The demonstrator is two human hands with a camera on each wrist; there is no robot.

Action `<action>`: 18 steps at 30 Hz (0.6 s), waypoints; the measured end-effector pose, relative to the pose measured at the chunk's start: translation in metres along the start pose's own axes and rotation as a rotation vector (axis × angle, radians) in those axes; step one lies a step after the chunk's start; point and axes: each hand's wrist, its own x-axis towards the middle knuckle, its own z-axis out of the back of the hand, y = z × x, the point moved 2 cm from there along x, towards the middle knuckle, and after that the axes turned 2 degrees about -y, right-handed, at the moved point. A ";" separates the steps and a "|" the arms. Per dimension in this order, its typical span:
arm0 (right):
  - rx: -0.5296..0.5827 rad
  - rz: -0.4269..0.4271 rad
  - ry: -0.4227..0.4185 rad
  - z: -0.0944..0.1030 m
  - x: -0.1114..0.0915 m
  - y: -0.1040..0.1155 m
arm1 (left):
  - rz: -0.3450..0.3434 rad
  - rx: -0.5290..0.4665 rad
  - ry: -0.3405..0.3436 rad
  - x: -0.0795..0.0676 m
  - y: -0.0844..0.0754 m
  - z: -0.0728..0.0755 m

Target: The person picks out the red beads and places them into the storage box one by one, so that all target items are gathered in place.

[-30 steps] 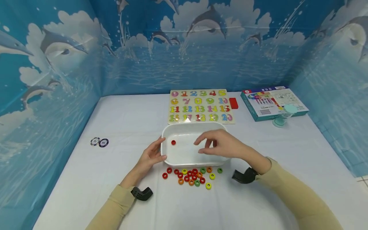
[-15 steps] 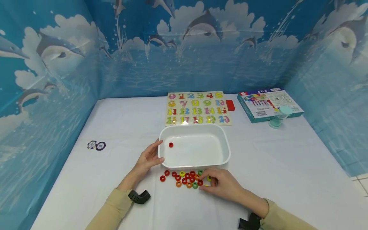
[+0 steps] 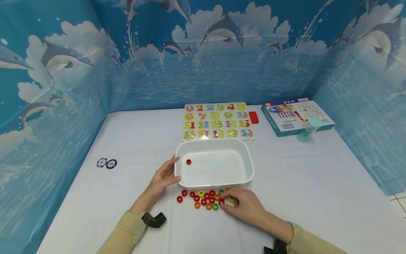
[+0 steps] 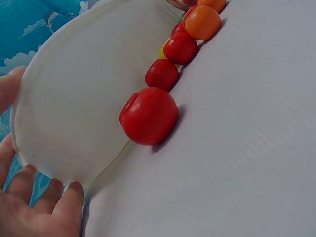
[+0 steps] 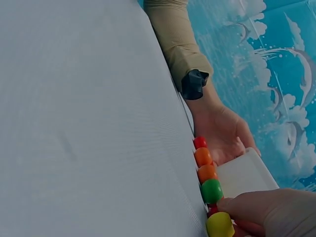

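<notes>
My left hand (image 3: 163,178) holds the left end of a white plastic tray (image 3: 222,167), thumb near its front corner and fingers along the side wall. Inside the tray lies one red bead (image 3: 188,162) with a hole. In front of the tray are several loose beads, among them an orange bead (image 3: 197,205), a green bead (image 3: 215,206) and a yellow bead (image 3: 201,193). At the right of this group, my right hand (image 3: 248,208) has thumb and index finger around another red bead (image 3: 221,202), pinching it on the table. The right hand hides some beads.
Behind the tray lies a number puzzle board (image 3: 217,121), with a red block (image 3: 253,117) beside it. A teal-edged box (image 3: 296,116) and a small sand timer (image 3: 308,130) stand at the back right. Two poker chips (image 3: 106,163) lie on the left.
From above the tray, my right hand has come down toward me to the beads in front, and has stayed there over the last half second. My left hand keeps its hold on the tray.
</notes>
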 end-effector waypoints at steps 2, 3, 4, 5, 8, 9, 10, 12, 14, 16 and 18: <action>-0.010 0.009 0.000 0.001 0.000 0.001 | 0.001 0.003 -0.001 0.000 0.000 0.000; -0.014 0.018 0.003 0.003 0.001 0.002 | 0.002 0.005 -0.003 0.001 0.000 0.000; -0.013 0.030 0.013 0.005 0.002 0.003 | 0.001 0.004 -0.003 0.001 0.000 0.000; -0.013 0.043 0.025 0.008 0.003 0.005 | -0.003 0.003 -0.001 0.001 0.000 0.000; 0.006 0.101 0.101 0.020 0.009 0.014 | -0.016 -0.005 0.008 0.001 0.000 -0.001; 0.021 0.123 0.135 0.025 0.012 0.018 | -0.019 -0.010 0.011 0.001 0.000 -0.001; 0.035 0.143 0.169 0.030 0.016 0.022 | -0.023 -0.013 0.015 0.001 -0.001 -0.001; 0.053 0.190 0.219 0.040 0.027 0.030 | -0.021 -0.017 0.017 0.001 -0.001 -0.001; 0.059 0.226 0.248 0.051 0.043 0.038 | -0.018 -0.020 0.016 0.000 -0.001 -0.001; 0.041 0.249 0.257 0.061 0.063 0.044 | -0.016 -0.019 0.013 0.000 -0.001 -0.001; 0.014 0.250 0.268 0.068 0.085 0.046 | -0.014 -0.013 0.006 0.000 0.000 -0.001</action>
